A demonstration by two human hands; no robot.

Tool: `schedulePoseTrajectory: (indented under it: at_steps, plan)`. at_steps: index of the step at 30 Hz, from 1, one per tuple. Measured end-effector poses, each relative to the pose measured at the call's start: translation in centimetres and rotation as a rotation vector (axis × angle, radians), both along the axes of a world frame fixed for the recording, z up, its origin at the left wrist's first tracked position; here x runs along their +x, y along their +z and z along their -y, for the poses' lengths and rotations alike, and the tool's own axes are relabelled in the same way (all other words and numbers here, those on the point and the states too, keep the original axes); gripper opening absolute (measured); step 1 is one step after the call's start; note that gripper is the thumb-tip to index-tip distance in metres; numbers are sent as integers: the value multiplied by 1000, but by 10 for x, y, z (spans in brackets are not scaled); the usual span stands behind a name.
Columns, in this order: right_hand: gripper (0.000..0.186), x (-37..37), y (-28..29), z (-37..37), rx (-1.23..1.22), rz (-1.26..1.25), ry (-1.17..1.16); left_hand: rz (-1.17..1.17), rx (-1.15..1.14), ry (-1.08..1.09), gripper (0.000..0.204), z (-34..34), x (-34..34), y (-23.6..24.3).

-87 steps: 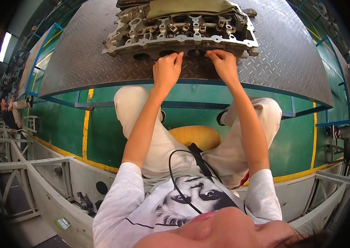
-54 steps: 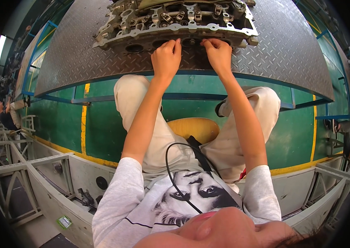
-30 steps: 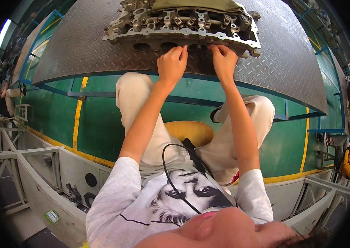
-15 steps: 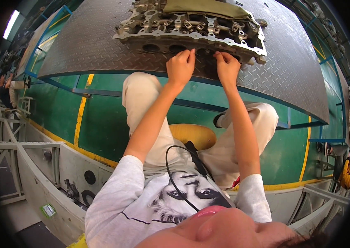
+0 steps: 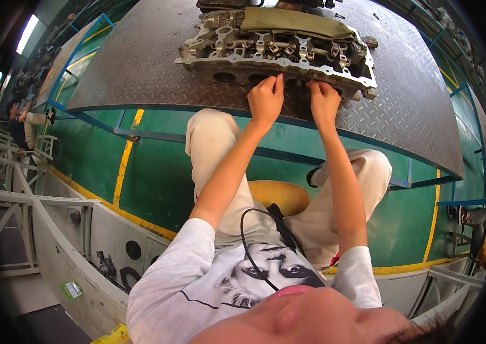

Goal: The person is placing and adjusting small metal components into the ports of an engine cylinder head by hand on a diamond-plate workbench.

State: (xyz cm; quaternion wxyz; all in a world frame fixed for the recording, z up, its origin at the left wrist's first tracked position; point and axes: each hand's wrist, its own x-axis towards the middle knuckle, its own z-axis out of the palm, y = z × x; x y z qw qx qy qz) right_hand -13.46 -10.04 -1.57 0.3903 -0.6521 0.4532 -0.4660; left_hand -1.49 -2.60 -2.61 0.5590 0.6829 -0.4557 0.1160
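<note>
An engine cylinder head (image 5: 236, 59) lies on the metal worktable, its row of round ports facing me and its valve gear showing on top. My left hand (image 5: 266, 102) is at its near side, by the middle ports, with thumb and fingers pinched together. A short way to the right, my right hand (image 5: 325, 103) pinches at the same side face, fingertips against or just in front of the metal. Whatever sits between the fingertips of either hand is too small or hidden to make out. A folded olive cloth (image 5: 294, 24) covers the far part of the cylinder head.
The table (image 5: 139, 74) has a diamond-plate top and a blue frame (image 5: 162, 137). Dark metal parts (image 5: 223, 4) stand beyond the cylinder head, with small bolts (image 5: 340, 16) near them. My knees are below the table edge, above a yellow stool (image 5: 280, 196). Another person (image 5: 22, 123) sits far left.
The whole view has shifted slightly, so the scene sits lower and further right. Both hands stay pinched at the near side of the cylinder head, with little visible movement against it.
</note>
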Motion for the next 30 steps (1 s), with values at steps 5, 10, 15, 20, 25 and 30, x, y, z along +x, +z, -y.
schedulePoseTrajectory:
  at_steps: [5,10,15,20,25,30]
  plan:
    - [23,-3,4,-2,-41,-30,13,-3,24,7,34,-11,1,-1]
    - [23,-5,0,-5,-72,18,19,-32,-23,-12,35,-18,-6,0]
    - [23,-8,9,-9,-51,14,13,-54,-73,-51,37,-17,-7,0]
    - [25,-8,-1,-4,-132,49,13,-58,-43,-41,36,-15,-8,-5]
    - [25,-7,2,-9,-69,-24,24,-75,-38,-29,39,-9,-6,-16]
    - [26,-8,1,-4,-9,-27,25,-119,66,0,40,-6,-6,-14]
